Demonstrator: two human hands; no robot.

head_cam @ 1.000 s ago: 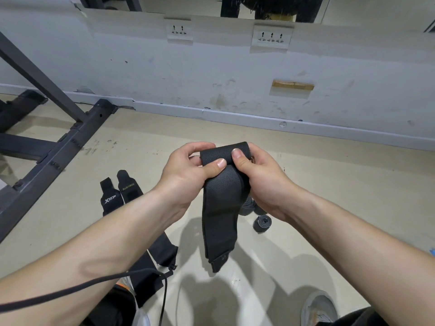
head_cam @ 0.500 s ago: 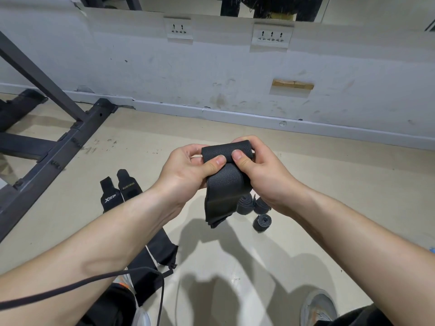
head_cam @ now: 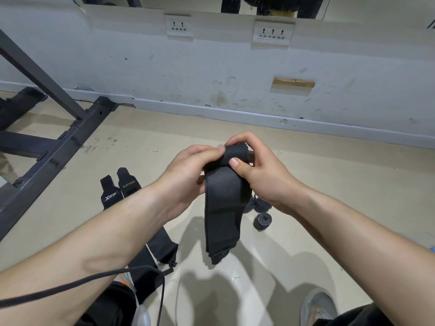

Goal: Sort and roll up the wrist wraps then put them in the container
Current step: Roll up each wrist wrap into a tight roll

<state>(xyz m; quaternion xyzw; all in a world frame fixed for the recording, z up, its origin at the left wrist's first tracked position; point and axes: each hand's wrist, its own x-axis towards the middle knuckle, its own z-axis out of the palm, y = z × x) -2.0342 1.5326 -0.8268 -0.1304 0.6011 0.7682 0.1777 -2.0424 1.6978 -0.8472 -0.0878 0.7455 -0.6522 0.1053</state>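
A black wrist wrap (head_cam: 222, 208) hangs in front of me, its top end curled into a small roll. My left hand (head_cam: 186, 177) grips that roll from the left. My right hand (head_cam: 256, 175) pinches it from the right, thumb on the front. The loose tail dangles down above the floor. On the floor behind my right hand lie rolled wraps (head_cam: 262, 221), partly hidden. Two flat unrolled wraps (head_cam: 118, 188) with printed logos lie at the left, mostly covered by my left forearm. No container is in view.
A dark metal rack frame (head_cam: 58, 147) stands on the beige floor at the left. A white wall with sockets (head_cam: 273, 34) runs across the back. A black cable (head_cam: 94, 277) crosses my left forearm. My shoes (head_cam: 317, 307) are at the bottom.
The hanging tail was drawn up short half a second ago and now hangs long again. My left thumb has shifted onto the top of the roll; both hands stay on it.
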